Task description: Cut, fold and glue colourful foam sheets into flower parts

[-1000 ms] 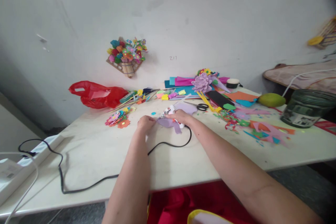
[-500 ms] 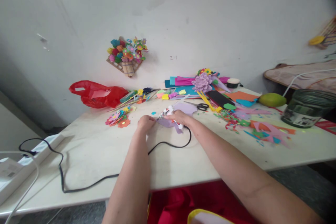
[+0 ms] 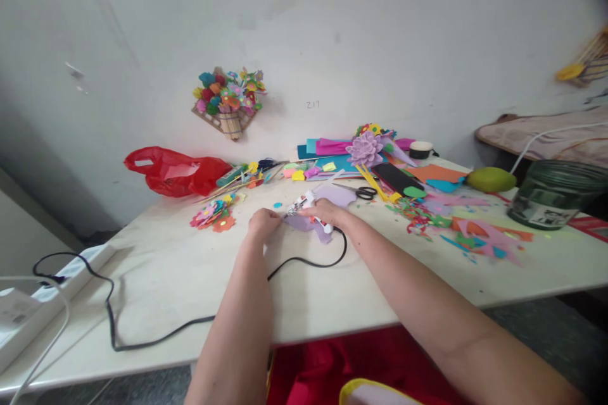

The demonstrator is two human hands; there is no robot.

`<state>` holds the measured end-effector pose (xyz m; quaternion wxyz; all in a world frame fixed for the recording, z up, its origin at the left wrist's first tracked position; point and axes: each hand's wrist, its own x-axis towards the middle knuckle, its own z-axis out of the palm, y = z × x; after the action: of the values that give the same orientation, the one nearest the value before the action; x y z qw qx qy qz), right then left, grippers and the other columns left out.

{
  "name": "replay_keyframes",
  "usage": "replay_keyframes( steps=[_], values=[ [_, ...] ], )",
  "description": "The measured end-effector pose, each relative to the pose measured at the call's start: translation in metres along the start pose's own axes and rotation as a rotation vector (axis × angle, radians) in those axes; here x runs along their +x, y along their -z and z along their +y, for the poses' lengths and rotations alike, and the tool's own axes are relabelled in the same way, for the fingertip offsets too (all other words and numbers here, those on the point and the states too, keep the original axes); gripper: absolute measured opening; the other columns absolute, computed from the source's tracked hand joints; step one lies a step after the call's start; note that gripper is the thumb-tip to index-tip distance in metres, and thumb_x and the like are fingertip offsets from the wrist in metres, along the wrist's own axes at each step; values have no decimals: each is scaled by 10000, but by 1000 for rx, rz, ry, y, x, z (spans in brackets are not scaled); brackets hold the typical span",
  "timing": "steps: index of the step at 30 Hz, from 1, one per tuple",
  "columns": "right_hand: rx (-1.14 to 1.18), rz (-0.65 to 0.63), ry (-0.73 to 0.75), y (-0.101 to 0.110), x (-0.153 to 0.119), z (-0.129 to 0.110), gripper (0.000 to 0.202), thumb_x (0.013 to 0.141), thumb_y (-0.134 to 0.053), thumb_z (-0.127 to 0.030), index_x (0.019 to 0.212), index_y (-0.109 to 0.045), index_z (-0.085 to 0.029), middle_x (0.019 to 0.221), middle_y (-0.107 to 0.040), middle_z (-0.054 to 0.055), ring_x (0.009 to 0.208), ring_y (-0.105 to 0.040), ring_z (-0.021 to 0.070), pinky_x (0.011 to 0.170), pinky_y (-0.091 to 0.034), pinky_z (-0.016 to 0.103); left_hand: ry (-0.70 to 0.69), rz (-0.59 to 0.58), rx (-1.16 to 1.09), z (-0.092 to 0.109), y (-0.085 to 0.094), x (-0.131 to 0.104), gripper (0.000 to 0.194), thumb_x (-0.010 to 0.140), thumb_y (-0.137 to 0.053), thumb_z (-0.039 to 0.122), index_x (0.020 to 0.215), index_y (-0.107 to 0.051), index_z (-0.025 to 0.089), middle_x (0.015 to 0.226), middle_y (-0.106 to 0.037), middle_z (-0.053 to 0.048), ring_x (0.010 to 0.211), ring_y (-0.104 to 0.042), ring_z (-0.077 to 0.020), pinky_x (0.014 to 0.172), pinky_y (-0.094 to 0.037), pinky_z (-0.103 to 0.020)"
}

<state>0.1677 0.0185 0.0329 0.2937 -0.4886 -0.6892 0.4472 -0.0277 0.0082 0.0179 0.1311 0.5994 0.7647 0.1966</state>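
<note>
White corded tool (image 3: pixel 308 198), glue-gun-like, at frame centre; right hand (image 3: pixel 327 210) has its grip closed around it. Left hand (image 3: pixel 265 224) sits just beside the tool's tip, fingertips drawn in; whether anything is clamped there cannot be determined. Hazards, as judged: burned fingers if the tip is hot and slips leftward; a tug on the tool if the left forearm drags the black cable (image 3: pixel 327 265) running beneath it. Pale worktop (image 3: pixel 190 285), scraps (image 3: pixel 498 253) littering its right; scuffed grey wall (image 3: pixel 304 25) behind.

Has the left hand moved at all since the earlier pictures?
No, not visibly: the left hand keeps the same place, just below the small blue piece on the table.
</note>
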Motion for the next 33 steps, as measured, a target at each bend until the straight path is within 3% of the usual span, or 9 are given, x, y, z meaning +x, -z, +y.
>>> replay_keyframes(
  steps=[14,20,26,29,33],
  values=[
    [-125,202,-66,30,10,16,343,653,-584,-452,713,-629,-117,621,-612,43,526,-519,117,469,-356,206,-10,-93,-28,6,9,-6,185,548,-568,206,686,-690,189,712,-665,-41,702,-595,-179,563,-408,-228],
    [-178,195,-107,32,8,16,332,641,-595,-448,673,-623,-118,594,-606,44,507,-520,121,466,-353,212,-28,-147,-61,9,12,-10,173,515,-577,200,654,-677,175,668,-650,-28,667,-582,-169,534,-400,-221],
    [-123,138,-95,28,5,13,313,643,-590,-428,669,-622,-118,618,-616,43,509,-522,118,468,-359,213,-146,-293,-189,11,19,-17,154,555,-576,255,651,-656,165,633,-623,0,671,-561,-144,580,-407,-211],
    [-99,128,-86,28,2,11,297,637,-599,-410,680,-623,-117,620,-612,39,503,-509,113,468,-359,216,-103,-207,-190,8,20,-15,168,609,-544,289,651,-647,163,596,-603,0,648,-554,-147,556,-397,-220],
    [-79,130,-83,29,-1,8,290,619,-613,-405,683,-617,-122,623,-608,33,511,-513,114,468,-360,214,-73,36,-101,6,13,-8,198,667,-527,315,744,-648,179,656,-631,-15,672,-569,-155,576,-399,-228]
  ],
)
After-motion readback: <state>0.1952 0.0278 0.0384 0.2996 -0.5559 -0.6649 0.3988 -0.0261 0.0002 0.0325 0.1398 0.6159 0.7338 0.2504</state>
